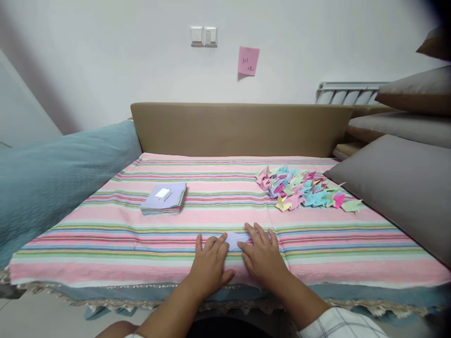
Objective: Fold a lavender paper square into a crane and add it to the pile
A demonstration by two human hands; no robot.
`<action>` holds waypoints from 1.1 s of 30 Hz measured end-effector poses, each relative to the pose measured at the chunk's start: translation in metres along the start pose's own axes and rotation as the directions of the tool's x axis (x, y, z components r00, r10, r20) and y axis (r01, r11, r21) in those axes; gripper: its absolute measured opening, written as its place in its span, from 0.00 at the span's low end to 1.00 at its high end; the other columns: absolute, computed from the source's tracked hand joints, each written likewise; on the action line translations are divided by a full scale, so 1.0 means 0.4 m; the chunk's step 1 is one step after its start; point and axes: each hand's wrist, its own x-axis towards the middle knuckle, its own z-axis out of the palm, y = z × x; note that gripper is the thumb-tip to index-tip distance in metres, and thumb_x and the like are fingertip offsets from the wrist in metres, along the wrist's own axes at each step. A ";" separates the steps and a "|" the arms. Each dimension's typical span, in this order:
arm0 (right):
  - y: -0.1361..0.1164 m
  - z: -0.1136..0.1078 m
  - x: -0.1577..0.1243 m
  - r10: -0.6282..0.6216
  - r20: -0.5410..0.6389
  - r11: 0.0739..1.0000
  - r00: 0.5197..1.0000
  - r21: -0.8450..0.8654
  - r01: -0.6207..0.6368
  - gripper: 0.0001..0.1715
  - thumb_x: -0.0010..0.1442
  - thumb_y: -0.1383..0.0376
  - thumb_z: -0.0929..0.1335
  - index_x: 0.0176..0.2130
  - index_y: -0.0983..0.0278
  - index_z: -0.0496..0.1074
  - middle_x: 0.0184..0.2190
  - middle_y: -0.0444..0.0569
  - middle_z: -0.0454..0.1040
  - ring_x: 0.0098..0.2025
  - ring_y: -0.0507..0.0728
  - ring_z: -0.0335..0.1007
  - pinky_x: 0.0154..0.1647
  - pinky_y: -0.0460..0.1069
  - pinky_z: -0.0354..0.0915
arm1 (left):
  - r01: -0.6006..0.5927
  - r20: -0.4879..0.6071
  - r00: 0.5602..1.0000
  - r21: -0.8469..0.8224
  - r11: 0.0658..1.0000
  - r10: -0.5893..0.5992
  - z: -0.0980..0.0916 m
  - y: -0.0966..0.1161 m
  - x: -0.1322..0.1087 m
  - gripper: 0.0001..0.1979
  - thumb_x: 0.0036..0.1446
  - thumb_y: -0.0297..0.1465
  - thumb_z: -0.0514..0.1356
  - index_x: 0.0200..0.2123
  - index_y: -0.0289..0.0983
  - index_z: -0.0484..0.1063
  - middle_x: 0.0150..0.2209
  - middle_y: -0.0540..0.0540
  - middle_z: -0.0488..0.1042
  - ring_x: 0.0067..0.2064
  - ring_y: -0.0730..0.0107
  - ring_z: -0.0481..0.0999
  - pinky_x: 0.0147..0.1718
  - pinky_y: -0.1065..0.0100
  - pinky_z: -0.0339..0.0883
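A small folded piece of pale lilac paper lies flat on the striped cloth, close to its front edge. My left hand rests palm down at the paper's left end, its fingers spread and a fingertip touching it. On the right side, my right hand is also laid out with fingers apart, its fingertips on the paper's right part. Part of that end is hidden beneath the fingers. Neither hand grips anything.
At left stands a stack of square coloured paper with a small white block on top. Many folded paper cranes lie heaped at right. Grey cushions border the right side, a blue-covered armrest the left, and a brown backrest the back.
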 end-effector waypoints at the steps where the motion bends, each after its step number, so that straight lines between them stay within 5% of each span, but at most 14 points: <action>1: 0.003 -0.009 0.001 0.028 0.031 1.000 0.999 0.000 -0.028 0.14 0.57 0.57 0.66 0.45 0.48 0.73 0.63 0.47 0.54 0.64 0.65 0.46 0.59 0.65 0.38 | -0.002 0.002 1.000 0.002 1.000 0.002 0.000 0.000 0.000 0.25 0.50 0.45 0.60 0.49 0.42 0.64 0.62 0.44 0.58 0.56 0.52 0.59 0.58 0.36 0.31; 8: 0.035 -0.042 0.005 0.159 0.118 0.987 0.980 -0.024 -0.157 0.13 0.59 0.62 0.64 0.42 0.51 0.74 0.61 0.47 0.59 0.62 0.64 0.51 0.59 0.67 0.39 | -0.002 0.002 1.000 0.008 1.000 0.002 0.001 -0.003 0.000 0.26 0.50 0.46 0.60 0.49 0.42 0.63 0.62 0.44 0.58 0.56 0.52 0.60 0.58 0.36 0.32; 13: 0.043 -0.053 0.023 0.191 -0.042 0.981 0.981 -0.001 -0.192 0.11 0.59 0.67 0.62 0.37 0.61 0.74 0.51 0.51 0.70 0.54 0.62 0.60 0.59 0.63 0.43 | -0.003 -0.004 1.000 0.003 1.000 0.003 0.000 -0.002 0.003 0.26 0.49 0.46 0.60 0.49 0.42 0.63 0.62 0.45 0.58 0.56 0.53 0.60 0.57 0.36 0.32; 18: -0.003 -0.012 0.041 -0.162 -0.132 0.969 0.978 0.166 0.183 0.18 0.57 0.71 0.61 0.46 0.62 0.71 0.47 0.50 0.72 0.48 0.58 0.63 0.53 0.55 0.52 | 0.001 -0.002 1.000 0.005 1.000 -0.001 0.001 -0.002 0.000 0.26 0.49 0.46 0.60 0.50 0.41 0.63 0.62 0.44 0.59 0.56 0.52 0.60 0.58 0.36 0.31; 20: -0.025 0.008 0.049 -0.204 -0.089 0.960 0.975 0.175 0.217 0.20 0.59 0.71 0.60 0.49 0.63 0.70 0.47 0.51 0.72 0.48 0.58 0.62 0.51 0.54 0.54 | -0.001 -0.005 1.000 0.002 1.000 0.001 0.003 -0.003 -0.002 0.28 0.49 0.45 0.59 0.52 0.41 0.62 0.62 0.43 0.59 0.56 0.52 0.60 0.58 0.36 0.31; 25: -0.047 0.022 0.069 -0.087 0.067 0.985 0.994 0.157 0.075 0.19 0.61 0.68 0.60 0.50 0.60 0.69 0.44 0.50 0.71 0.44 0.58 0.62 0.45 0.52 0.55 | -0.002 -0.012 1.000 0.016 1.000 0.002 0.001 -0.001 0.001 0.27 0.49 0.45 0.59 0.52 0.41 0.63 0.61 0.43 0.60 0.56 0.52 0.60 0.58 0.36 0.32; 33: -0.050 0.022 0.082 0.018 0.157 0.987 0.987 0.154 -0.043 0.21 0.58 0.67 0.61 0.51 0.58 0.68 0.44 0.50 0.69 0.45 0.58 0.61 0.45 0.51 0.54 | -0.015 0.011 1.000 0.022 1.000 0.015 -0.013 -0.002 0.015 0.31 0.45 0.47 0.62 0.52 0.41 0.63 0.61 0.44 0.60 0.55 0.52 0.61 0.58 0.37 0.32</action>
